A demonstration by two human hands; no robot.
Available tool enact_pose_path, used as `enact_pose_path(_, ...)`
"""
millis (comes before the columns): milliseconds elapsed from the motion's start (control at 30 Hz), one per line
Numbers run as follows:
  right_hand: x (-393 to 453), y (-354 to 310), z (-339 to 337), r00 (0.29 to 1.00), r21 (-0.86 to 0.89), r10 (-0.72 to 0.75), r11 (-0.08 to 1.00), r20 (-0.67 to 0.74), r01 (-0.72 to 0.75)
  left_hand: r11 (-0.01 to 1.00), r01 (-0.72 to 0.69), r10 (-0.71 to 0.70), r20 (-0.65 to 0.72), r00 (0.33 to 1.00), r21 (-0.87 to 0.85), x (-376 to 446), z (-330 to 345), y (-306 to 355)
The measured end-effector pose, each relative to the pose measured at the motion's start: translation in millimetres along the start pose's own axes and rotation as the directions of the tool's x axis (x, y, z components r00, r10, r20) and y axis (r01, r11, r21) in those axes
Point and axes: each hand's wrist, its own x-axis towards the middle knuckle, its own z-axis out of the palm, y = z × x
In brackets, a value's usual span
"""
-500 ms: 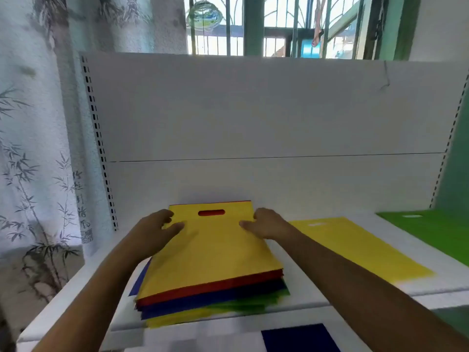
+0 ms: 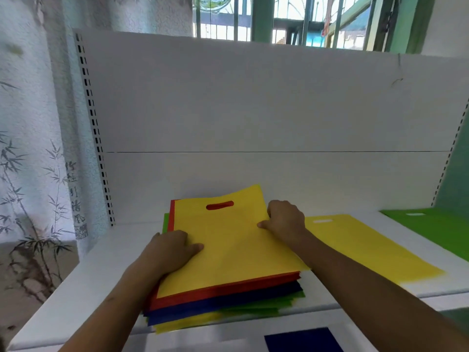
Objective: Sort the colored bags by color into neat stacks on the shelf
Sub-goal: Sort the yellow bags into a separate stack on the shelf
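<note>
The flat yellow non-woven bag with a die-cut handle slot (image 2: 228, 240) lies on top of a mixed pile of red, blue, green and yellow bags (image 2: 228, 298), directly between the two hands on the white metal shelf (image 2: 76, 288). It sits skewed on the pile, its far right corner raised and turned off the red bag beneath. It looks thin, very light and floppy, so it should bend if lifted by one point and could slide freely over the sheet under it; a two-edge hold, or a pinch near the slot, would keep it flat.

The right hand (image 2: 285, 221) pinches the bag's right edge, fingers curled over it and thumb on top. The left hand (image 2: 170, 250) rests on the bag's left edge, thumb pressing flat on the yellow surface; whether its fingers grip under the edge I cannot tell.

Just right of the right forearm lies a single yellow bag (image 2: 360, 247), likely the start of the yellow stack. Beyond it, further right, is a green bag (image 2: 436, 229). Below the shelf edge, between the forearms, a dark blue sheet (image 2: 302, 339) shows.
</note>
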Motion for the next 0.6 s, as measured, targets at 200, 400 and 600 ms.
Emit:
enact_pose_path(200,1,7,2,0.979,0.587,-0.148,0.809,0.141,0.038,0.999,-0.001,0.002,0.024,1.0,-0.047,-4,-6,12)
enact_pose_path(400,5,-1,-6,0.97,0.41,-0.243,0.885,0.0,0.221,0.984,-0.025,0.038,0.068,0.997,-0.179,-9,-16,15)
enact_pose_path(600,-27,33,-66,0.95,0.608,-0.135,0.74,-0.283,0.287,0.758,-0.075,0.039,-0.069,0.997,-0.648,8,-22,19)
